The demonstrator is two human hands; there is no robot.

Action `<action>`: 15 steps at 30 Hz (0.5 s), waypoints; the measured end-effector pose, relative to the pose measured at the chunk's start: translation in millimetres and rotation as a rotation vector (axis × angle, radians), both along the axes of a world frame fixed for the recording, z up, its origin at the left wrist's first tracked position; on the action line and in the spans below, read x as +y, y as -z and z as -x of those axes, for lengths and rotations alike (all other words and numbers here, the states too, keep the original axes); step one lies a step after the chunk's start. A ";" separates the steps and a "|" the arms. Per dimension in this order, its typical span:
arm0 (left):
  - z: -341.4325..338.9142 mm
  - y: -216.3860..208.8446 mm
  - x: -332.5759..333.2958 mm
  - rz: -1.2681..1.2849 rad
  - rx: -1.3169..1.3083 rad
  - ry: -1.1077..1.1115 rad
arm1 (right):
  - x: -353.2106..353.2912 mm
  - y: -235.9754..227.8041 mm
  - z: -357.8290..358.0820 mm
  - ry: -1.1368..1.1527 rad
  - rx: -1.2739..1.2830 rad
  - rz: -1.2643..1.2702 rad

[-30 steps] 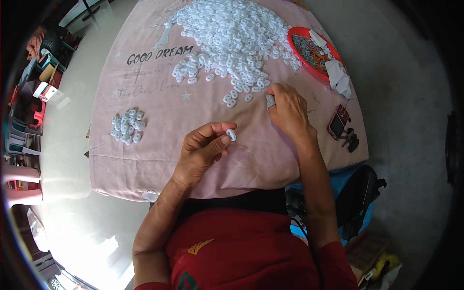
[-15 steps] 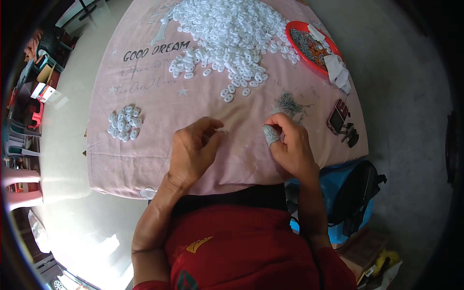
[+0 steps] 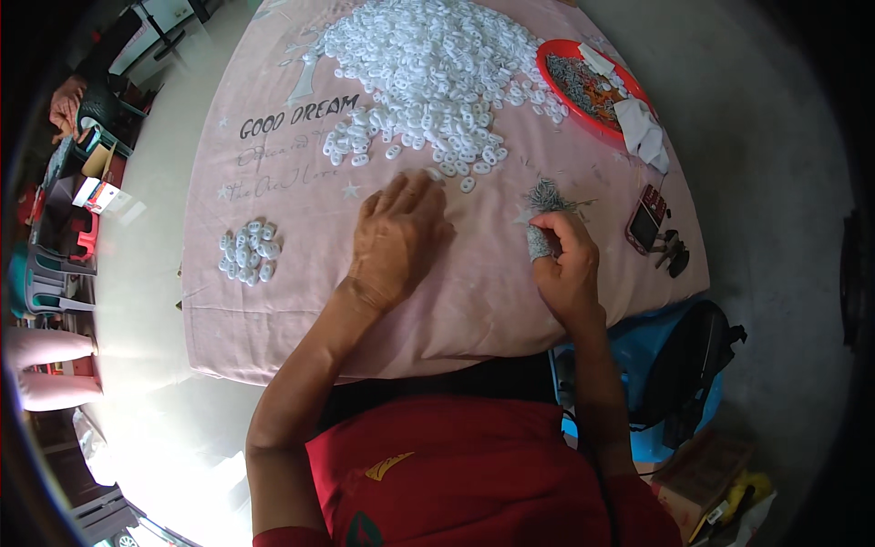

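My left hand [image 3: 401, 235] reaches forward over the cloth, back of the hand up and fingers stretched out. Its fingertips are at the near edge of a large heap of white oval plastic pieces [image 3: 424, 73], each with two holes, and touch or cover a piece or two there. My right hand [image 3: 572, 273] hovers just in front of a small pile of thin grey metal pins [image 3: 550, 195]. Its thumb and forefinger are pinched together, a grey speckled wrap on the thumb; whatever is between the tips is too small to make out.
A separate cluster of white pieces [image 3: 250, 251] lies at the left on the pink tablecloth [image 3: 301, 319]. At the far right stands a red tray [image 3: 583, 117] of pins and orange bits, with white cloth over its edge. A mobile phone [image 3: 646, 219] lies near the right edge.
My left hand has moved forward and right from a pinch to the heap's near edge, its fingers stretching out. My right hand has shifted slightly right, toward the pin pile. The view has shifted a little.
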State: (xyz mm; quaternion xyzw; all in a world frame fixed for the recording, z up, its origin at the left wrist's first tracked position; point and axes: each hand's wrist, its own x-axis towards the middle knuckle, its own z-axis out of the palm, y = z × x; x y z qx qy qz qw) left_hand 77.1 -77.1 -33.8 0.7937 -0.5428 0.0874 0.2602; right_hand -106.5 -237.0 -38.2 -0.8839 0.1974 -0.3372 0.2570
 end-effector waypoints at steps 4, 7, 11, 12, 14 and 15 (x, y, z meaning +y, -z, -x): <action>-39.7 8.6 1.8 0.272 0.267 -0.061 | 2.8 1.2 -2.1 -0.003 -0.027 -0.024; -75.6 -4.3 -18.6 0.140 0.367 -0.277 | 4.1 -1.5 -1.9 -0.009 -0.026 0.034; -103.1 10.3 -38.2 0.114 0.184 -0.367 | 5.7 -0.1 -3.2 -0.017 -0.026 0.044; -107.8 13.9 -40.2 0.114 0.117 -0.383 | 5.6 -0.8 -4.2 -0.020 -0.024 0.045; -105.4 12.5 -43.7 0.107 0.053 -0.387 | 5.4 -1.2 -4.3 -0.014 -0.015 0.045; -103.8 11.6 -44.4 0.084 0.121 -0.384 | 5.3 -0.8 -3.4 -0.011 -0.013 0.043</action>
